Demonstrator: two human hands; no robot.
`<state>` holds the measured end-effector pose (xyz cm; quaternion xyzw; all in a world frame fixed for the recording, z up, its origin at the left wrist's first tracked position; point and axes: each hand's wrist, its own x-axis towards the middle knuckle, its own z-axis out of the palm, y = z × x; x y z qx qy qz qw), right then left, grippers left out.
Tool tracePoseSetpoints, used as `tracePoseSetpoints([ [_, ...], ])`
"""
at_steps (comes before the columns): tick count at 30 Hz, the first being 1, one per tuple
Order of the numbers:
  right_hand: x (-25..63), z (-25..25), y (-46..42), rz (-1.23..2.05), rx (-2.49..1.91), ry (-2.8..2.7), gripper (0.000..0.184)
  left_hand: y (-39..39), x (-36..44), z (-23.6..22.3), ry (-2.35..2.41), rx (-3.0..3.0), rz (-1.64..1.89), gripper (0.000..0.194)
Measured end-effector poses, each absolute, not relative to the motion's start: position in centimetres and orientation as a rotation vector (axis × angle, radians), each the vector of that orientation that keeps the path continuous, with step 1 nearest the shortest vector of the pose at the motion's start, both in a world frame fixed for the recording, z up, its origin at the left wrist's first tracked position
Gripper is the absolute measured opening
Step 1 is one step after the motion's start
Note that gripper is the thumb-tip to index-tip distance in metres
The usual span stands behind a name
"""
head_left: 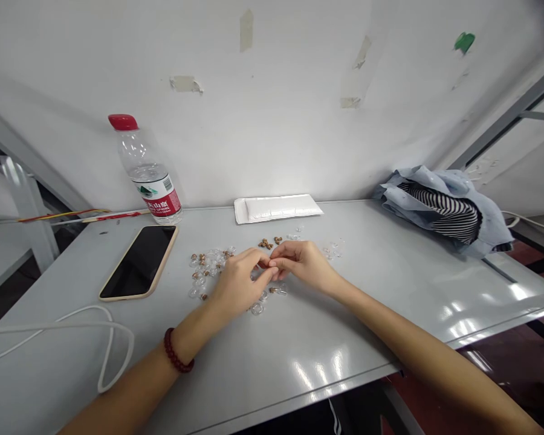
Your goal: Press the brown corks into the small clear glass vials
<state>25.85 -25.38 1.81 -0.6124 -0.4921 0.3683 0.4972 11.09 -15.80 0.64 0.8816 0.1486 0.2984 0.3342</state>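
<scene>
My left hand (239,279) and my right hand (307,264) meet fingertip to fingertip above the middle of the grey table (272,356). Both are closed in a pinch, and whatever lies between the fingers is too small or hidden to name. Left of and partly under my left hand spreads a cluster of tiny clear glass bottles (199,280), many with brown cork stoppers. A small corked bottle (278,290) lies just below my right fingers. Behind the fingertips sits a little pile of loose corks (266,243). More small clear pieces (334,248) are scattered beyond my right hand.
A phone (140,263) lies at the left, with a water bottle (152,175) behind it. A white padded packet (281,208) rests along the wall. Bundled blue cloth (448,205) occupies the right back corner. A white cable (109,338) loops at the front left.
</scene>
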Motion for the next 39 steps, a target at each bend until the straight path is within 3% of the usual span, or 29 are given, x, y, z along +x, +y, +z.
tracePoseSetpoints([
  [8,30.0,2.7,-25.0,0.084,-1.833,-1.37,0.015,-14.6,12.1,-0.6,0.463,2.471,0.839,0.015],
  [10,31.4,2.6,-24.7,0.017,-1.869,-1.404,0.013,-13.8,12.5,-0.7,0.502,2.505,0.82,0.02],
  [14,32.9,2.3,-24.3,0.042,-1.928,-1.514,0.014,-12.5,13.4,-1.1,0.513,2.562,0.721,0.027],
  [25,33.4,2.1,-23.6,0.124,-2.097,-1.6,0.013,-12.9,13.5,-1.2,0.603,2.575,0.688,0.013],
  [39,33.6,2.1,-23.5,0.196,-1.988,-1.596,0.012,-13.4,13.3,-1.0,0.504,2.245,0.837,0.012],
])
